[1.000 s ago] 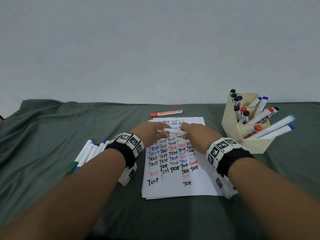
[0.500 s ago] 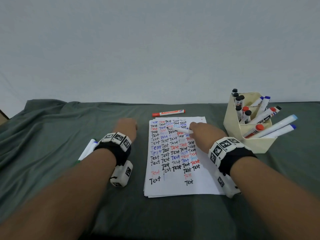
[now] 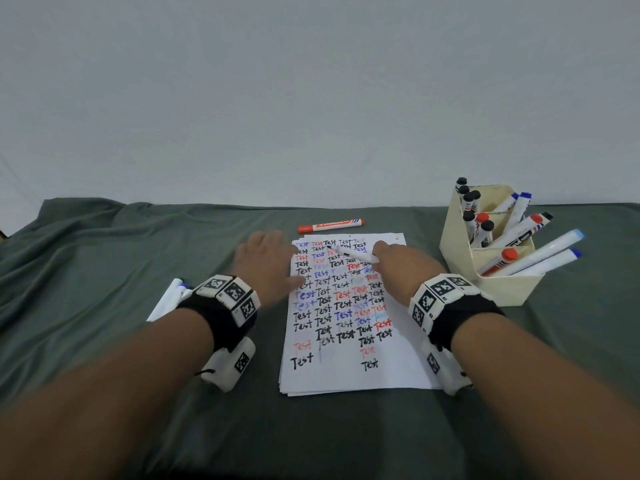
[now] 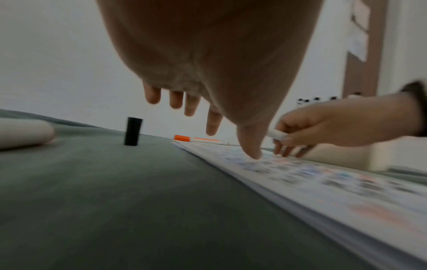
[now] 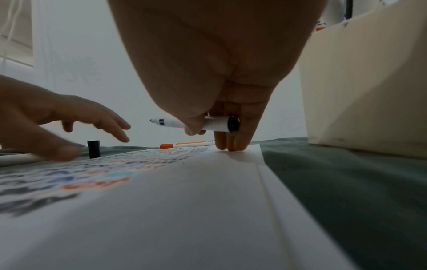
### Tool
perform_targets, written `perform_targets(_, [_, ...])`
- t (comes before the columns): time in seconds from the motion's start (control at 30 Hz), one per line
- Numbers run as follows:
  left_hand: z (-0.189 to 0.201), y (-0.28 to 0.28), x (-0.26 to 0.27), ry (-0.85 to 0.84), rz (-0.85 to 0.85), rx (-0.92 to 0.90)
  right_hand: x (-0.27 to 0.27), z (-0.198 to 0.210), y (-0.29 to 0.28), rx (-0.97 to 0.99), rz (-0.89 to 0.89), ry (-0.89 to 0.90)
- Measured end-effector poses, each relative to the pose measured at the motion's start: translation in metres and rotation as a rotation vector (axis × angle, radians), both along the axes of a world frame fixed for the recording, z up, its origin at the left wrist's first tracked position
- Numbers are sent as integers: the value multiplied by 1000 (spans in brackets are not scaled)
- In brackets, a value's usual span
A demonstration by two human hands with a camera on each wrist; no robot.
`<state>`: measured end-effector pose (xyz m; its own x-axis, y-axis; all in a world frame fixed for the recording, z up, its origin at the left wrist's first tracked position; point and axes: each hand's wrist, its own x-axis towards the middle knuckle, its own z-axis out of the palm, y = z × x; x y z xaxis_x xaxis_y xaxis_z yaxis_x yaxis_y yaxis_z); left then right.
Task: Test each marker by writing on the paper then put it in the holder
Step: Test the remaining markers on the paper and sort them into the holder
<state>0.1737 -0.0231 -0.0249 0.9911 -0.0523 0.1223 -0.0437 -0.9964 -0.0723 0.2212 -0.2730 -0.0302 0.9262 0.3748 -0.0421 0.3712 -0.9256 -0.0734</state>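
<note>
Marker (image 3: 349, 255), uncapped, is pinched in my right hand (image 3: 398, 271) with its tip just over the paper (image 3: 398, 358); its cap (image 4: 133, 131) stands on the cloth. My left hand (image 3: 266, 265), fingers spread, steadies the sheet's edge. Testing step: next I should lower the tip and write, then recap before the holder (image 3: 502, 285).

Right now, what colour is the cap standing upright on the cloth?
Black. The cap shows best in the left wrist view.
</note>
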Motion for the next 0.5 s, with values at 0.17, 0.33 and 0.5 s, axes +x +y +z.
perform_targets(0.17, [-15,-21,-40,505,-19,27,2,-1,0,14,-8,-1])
perform_targets(0.33, [-21,-23,-43,692,39,-24,1,-2,-1,2,4,-4])
perform_targets(0.5, [-21,-22,-43,700,39,-33,-1,1,-1,8,9,-6])
